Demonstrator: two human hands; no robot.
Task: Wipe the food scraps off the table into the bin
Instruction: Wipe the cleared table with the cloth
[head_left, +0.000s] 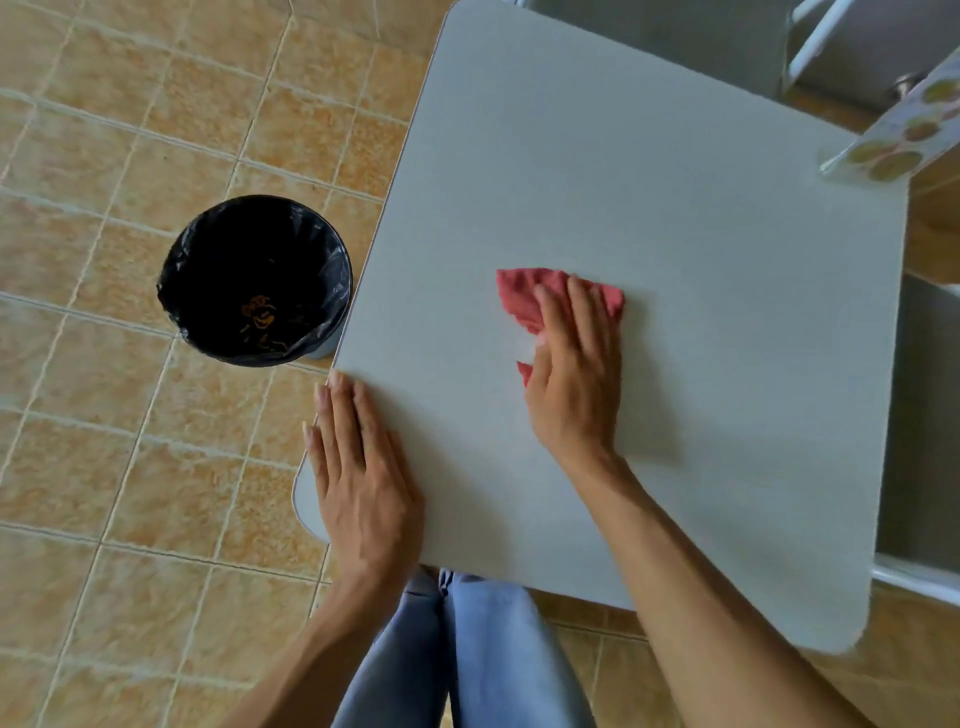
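Note:
A crumpled red cloth (524, 293) lies on the pale grey table (675, 218) near its middle, and my right hand (576, 369) presses flat on it, fingers spread over the fabric. My left hand (358, 462) rests flat on the table's near left corner, fingers together, holding nothing. A round bin (254, 280) lined with a black bag stands on the floor just off the table's left edge, with some orange scraps at its bottom. No scraps show on the tabletop.
Orange-beige floor tiles (104, 467) stretch to the left. A patterned board (904, 130) overhangs the table's far right corner. White furniture frames (826, 36) stand behind and to the right. My legs in blue jeans (467, 649) are under the near edge.

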